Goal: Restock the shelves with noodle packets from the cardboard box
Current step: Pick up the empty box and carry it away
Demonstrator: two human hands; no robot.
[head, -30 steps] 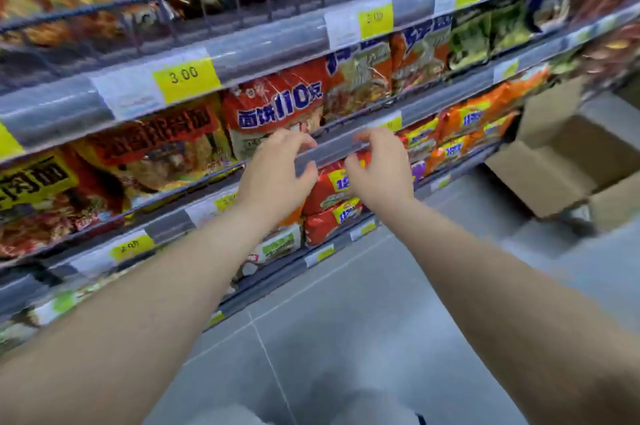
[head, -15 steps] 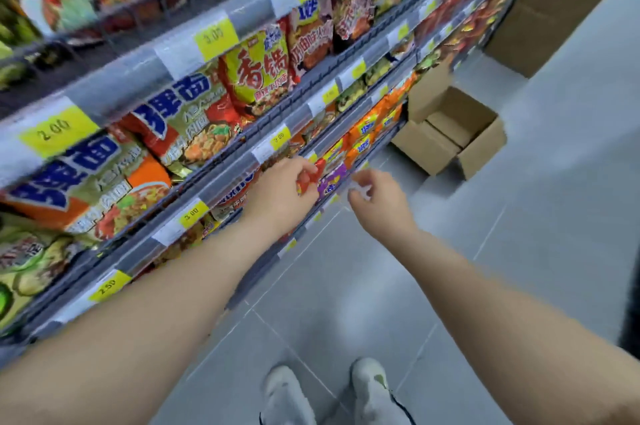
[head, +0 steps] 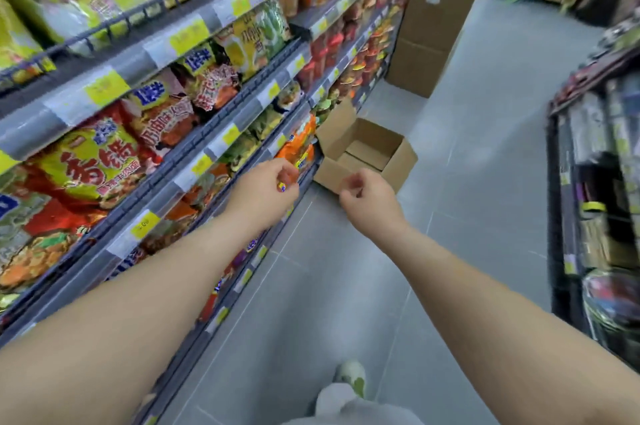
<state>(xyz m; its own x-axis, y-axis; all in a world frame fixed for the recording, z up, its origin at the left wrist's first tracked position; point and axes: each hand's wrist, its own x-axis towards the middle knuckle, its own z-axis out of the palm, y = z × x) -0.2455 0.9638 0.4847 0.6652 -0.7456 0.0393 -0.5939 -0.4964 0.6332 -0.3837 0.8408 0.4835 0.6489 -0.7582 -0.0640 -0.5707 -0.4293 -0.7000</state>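
Observation:
Noodle packets (head: pixel 100 161) fill the tiered shelves (head: pixel 194 144) on my left. An open cardboard box (head: pixel 403 158) stands on the floor at the foot of the shelves, ahead of my hands; the part of its inside that I see holds no packets. My left hand (head: pixel 266 189) hovers just in front of the lower shelf edge, near orange packets (head: pixel 298 144), with its fingers loosely curled and nothing in them. My right hand (head: pixel 370 199) hangs in the aisle beside it, short of the box, fingers also loosely curled and holding nothing.
A tall closed carton (head: pixel 429 40) stands further down the aisle against the shelves. Another rack of goods (head: pixel 595 203) lines the right side. Grey tiled floor (head: pixel 467 182) runs between them. My shoe (head: pixel 351 376) shows at the bottom.
Both hands have come off the shelf front and drawn back into the aisle. The view has swung right, bringing the open box closer to my hands.

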